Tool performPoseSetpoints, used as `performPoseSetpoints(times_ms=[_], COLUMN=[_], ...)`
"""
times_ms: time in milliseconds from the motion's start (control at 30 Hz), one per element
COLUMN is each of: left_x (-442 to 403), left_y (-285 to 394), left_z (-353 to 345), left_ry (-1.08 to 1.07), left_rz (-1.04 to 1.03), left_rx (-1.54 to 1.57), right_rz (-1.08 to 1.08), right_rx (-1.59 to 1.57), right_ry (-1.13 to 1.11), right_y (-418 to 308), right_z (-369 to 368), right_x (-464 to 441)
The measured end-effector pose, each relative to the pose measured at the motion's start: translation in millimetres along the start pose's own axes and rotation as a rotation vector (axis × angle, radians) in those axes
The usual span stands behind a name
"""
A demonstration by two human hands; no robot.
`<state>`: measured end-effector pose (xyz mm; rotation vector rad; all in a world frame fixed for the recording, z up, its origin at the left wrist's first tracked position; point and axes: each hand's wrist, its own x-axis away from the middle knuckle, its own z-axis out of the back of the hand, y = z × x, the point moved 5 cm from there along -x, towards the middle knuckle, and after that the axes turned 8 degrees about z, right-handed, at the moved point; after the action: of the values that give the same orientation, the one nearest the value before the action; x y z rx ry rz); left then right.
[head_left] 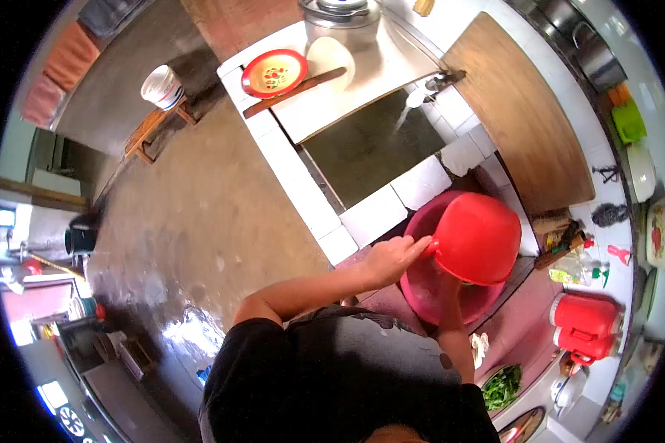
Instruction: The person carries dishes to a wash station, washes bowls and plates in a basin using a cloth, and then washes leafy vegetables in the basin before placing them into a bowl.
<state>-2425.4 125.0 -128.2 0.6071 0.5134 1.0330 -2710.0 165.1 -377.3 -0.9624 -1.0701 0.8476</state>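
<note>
My left hand (390, 262) is closed round the short handle of a red plastic water dipper (480, 235). The dipper is tilted over a pink basin (419, 284), its outside turned toward me. My right hand (451, 294) reaches into the basin below the dipper's rim. The dipper hides its fingers, and a bit of something green shows beside them. Just beyond the basin lies a tiled sink (362, 151) with water in it, fed by a running tap (421, 94).
A red-rimmed plate (275, 74), a wooden stick (295, 92) and a metal pot (341, 26) stand on the counter. At right are a wooden board (528, 111), red thermos flasks (585, 325) and leafy greens (502, 387). A white bucket (162, 87) sits on a bench.
</note>
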Motion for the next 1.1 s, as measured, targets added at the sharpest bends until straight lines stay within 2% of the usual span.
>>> performPoseSetpoints(times_ms=[67, 100, 133, 167, 200, 233, 267, 367, 467, 567, 667, 733, 800, 833, 900, 967, 1000, 1067, 1100], left_x=[-17.7, -29.6, -41.7, -54.7, -70.9, -78.9, -92.8, -126.0, -151.2, -169.2, -175.6, -168.5, -140.8, -123.3, -90.2, -57.7, -54.0, -64.9, -78.0], left_y=[-11.8, -22.4, -17.5, -43.7, -55.6, -48.9, -46.1, -57.5, -64.9, -67.9, -67.1, -78.1, -96.3, -100.0, -97.4, -103.2, -98.9, -93.5, -95.7], left_z=[-6.9, -14.6, 1.4, -19.1, -22.0, -6.3, 3.2, 1.0, -10.1, -17.0, -21.9, -30.9, -54.8, -66.4, -104.7, -156.7, -180.6, -225.4, -245.8], left_ry=[0.032, 0.099, 0.037, -0.018, -0.049, -0.297, -0.307, -0.353, -0.399, -0.429, -0.467, -0.472, -0.487, -0.487, -0.717, -0.885, -0.973, -0.886, -0.717], left_rz=[0.032, 0.023, 0.134, 0.249, 0.262, 0.638, 0.635, 0.710, 0.726, 0.751, 0.786, 0.809, 0.893, 0.935, 1.002, 0.784, 0.763, 0.633, 0.535], left_rx=[0.090, 0.256, 0.352, 0.526, 0.691, 0.842, 0.928, 1.150, 1.203, 1.199, 1.327, 1.375, 1.399, 1.363, 1.303, 1.278, 1.070, 0.696, 0.533], right_rz=[-0.019, -0.044, -0.094, -0.171, -0.261, -0.448, -0.631, -0.310, -0.401, -0.330, -0.339, -0.565, -0.493, -0.316, -0.088, -0.003, -0.027, -0.101, -0.156], right_rx=[-0.244, -0.385, -0.525, -0.651, -0.727, -0.747, -0.777, -1.098, -1.203, -1.152, -0.928, -0.478, -0.224, -0.196, 0.346, 0.542, 0.471, 0.207, 0.015], right_ry=[0.053, 0.097, 0.149, 0.220, 0.299, 0.373, 0.459, 0.206, 0.302, 0.368, 0.471, 0.578, 0.625, 0.626, 0.494, 0.440, 0.477, 0.543, 0.584], right_y=[5.6, 10.7, 16.9, 26.2, 32.1, 45.6, 58.2, 128.8, 89.8, 101.9, 50.7, 59.0, 45.4, 4.5, -28.1, -32.4, -30.1, -21.5, -10.3], right_z=[-3.2, -4.7, -6.2, -8.7, -8.4, -7.0, -5.4, -5.2, -21.5, -1.0, 26.2, 62.6, 86.1, 92.1, 124.0, 127.9, 120.8, 96.2, 80.3], right_x=[21.5, 32.1, 40.7, 44.0, 45.9, 36.8, 29.8, -20.7, -14.8, -37.2, -22.8, -20.8, -23.8, -21.6, -36.7, -34.5, -31.8, -21.3, -11.7])
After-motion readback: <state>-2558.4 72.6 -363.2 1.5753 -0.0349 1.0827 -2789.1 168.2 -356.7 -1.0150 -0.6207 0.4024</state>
